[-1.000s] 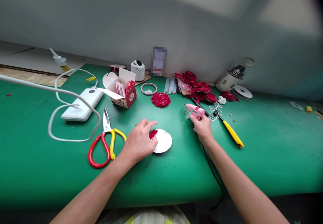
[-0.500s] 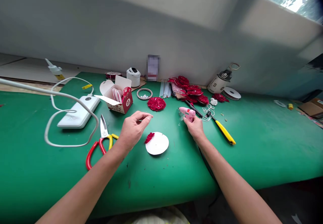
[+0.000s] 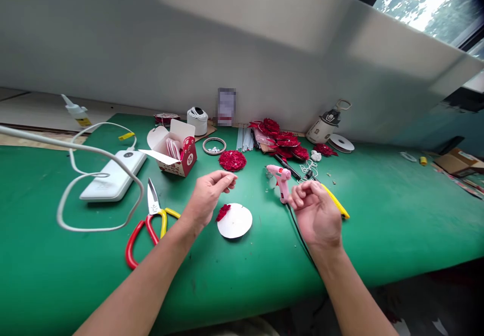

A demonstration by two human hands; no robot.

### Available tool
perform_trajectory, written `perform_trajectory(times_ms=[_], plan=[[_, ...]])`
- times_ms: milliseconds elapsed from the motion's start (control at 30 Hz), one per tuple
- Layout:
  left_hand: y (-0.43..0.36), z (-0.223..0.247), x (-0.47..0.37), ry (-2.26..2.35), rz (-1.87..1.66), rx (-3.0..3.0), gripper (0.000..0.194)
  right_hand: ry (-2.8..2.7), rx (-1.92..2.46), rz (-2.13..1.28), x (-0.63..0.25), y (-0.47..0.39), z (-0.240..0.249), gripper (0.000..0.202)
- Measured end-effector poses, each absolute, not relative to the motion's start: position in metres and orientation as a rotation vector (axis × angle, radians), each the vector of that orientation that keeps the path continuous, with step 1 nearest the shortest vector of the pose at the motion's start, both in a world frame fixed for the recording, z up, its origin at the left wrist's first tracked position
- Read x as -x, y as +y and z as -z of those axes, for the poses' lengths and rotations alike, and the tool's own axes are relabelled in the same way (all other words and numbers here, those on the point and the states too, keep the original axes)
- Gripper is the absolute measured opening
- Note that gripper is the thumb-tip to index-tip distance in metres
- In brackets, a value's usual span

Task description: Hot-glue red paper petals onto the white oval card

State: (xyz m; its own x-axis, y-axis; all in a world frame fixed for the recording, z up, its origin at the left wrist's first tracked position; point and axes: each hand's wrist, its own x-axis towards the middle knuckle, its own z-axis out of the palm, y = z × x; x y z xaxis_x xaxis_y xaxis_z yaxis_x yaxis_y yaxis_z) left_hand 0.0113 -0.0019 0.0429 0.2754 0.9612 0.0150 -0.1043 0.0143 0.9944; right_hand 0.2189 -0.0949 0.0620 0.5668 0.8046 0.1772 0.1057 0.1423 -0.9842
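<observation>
My left hand [image 3: 212, 194] hovers above the white disc, thumb and fingertips pinched together; whatever they may hold is too small to make out. Below it lies the round white disc [image 3: 238, 222], with a small dark-red ruffled piece [image 3: 224, 212] at its upper left edge. My right hand [image 3: 316, 215] is raised palm up with loosely curled fingers and holds nothing. Just left of it, the pink glue gun [image 3: 280, 174] rests on the table, its black cord trailing toward me. A red sequinned round [image 3: 232, 160] lies beyond my left hand.
Scissors [image 3: 153, 215] with red and yellow handles and a white power bank [image 3: 115, 174] lie left. An open box [image 3: 179, 152] stands behind them. Red flowers [image 3: 283, 142] lie at the back, near a bottle [image 3: 323, 124]. A yellow cutter [image 3: 336, 202] lies partly behind my right hand.
My right hand has let go of the glue gun and moved right and toward me, turning palm up. My left hand has shifted slightly right, still pinched.
</observation>
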Motion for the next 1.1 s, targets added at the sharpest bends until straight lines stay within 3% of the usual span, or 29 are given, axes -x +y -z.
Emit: perform_trajectory(times_ms=[67,167,567,1100], plan=[[-0.010,-0.046,-0.014,0.831,-0.992,-1.249,0.023,-0.660,1.031,-1.030,-0.199,-0.091,-0.077,0.030],[-0.023,-0.051,-0.017,0.769,-0.967,-1.331,0.021,-0.462,0.791,-1.269,-0.175,-0.081,-0.087,0.029],[-0.043,-0.052,-0.019,0.631,-1.253,-1.733,0.007,-0.238,0.588,-1.457,-0.154,-0.069,-0.066,0.026],[-0.037,-0.046,-0.020,0.665,-1.108,-1.580,0.008,-0.208,0.356,-1.591,-0.158,-0.073,-0.049,0.020]])
